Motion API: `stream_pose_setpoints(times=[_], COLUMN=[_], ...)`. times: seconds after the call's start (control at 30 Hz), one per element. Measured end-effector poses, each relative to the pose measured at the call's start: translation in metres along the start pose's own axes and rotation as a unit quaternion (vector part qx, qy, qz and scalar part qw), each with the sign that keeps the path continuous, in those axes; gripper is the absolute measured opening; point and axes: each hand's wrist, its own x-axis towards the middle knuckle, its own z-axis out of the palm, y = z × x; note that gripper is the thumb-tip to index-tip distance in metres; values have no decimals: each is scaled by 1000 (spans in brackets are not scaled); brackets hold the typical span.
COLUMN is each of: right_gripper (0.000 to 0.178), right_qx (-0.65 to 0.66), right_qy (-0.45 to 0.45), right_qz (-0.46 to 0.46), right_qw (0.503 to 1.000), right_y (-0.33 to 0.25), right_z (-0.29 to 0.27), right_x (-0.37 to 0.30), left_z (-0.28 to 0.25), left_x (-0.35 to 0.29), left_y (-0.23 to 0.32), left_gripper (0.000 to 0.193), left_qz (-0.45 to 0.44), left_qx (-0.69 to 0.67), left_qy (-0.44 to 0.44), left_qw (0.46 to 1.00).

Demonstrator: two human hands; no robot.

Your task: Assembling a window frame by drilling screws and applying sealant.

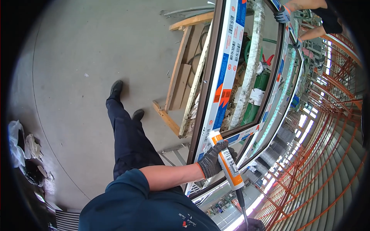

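Left hand, in a dark grey knit glove with an orange cuff, is wrapped around a white-and-orange sealant cartridge, gripping it about mid-length. The cartridge sits in a caulking gun whose dark rod runs down from the cartridge's lower end. Right hand, also dark-gloved, is at the bottom end of that rod, at the lower edge of view; mostly cut off, so I cannot tell how its fingers stand.

The cartridge's upper tip touches or nearly touches the lower corner of a large window frame, dark brown with white protective film carrying blue and orange markings. The cartridge lies across the frame's bottom rail.

Behind the frame's glass: a green cylinder, a roll of whitish wrapped material, a red-handled tool. Left of the frame, a wooden pallet rests on the grey concrete floor.

At the frame's far top corner, another person's gloved hand rests on the frame's edge. Right of the frame, orange metal railing.
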Motion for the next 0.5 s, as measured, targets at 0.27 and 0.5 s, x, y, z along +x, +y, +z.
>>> stream_pose_setpoints(times=[0.27,0.5], right_gripper=[31,28], right_qx=[68,279], right_qy=[86,43], right_qz=[-137,-90], right_qw=[984,955], right_y=[37,172], right_z=[18,63], right_x=[29,94], left_z=[32,102], left_x=[18,5], left_y=[-1,19], left_gripper=[28,36], left_qz=[49,154], left_qx=[66,288], left_qy=[-2,-93], left_qw=[997,941])
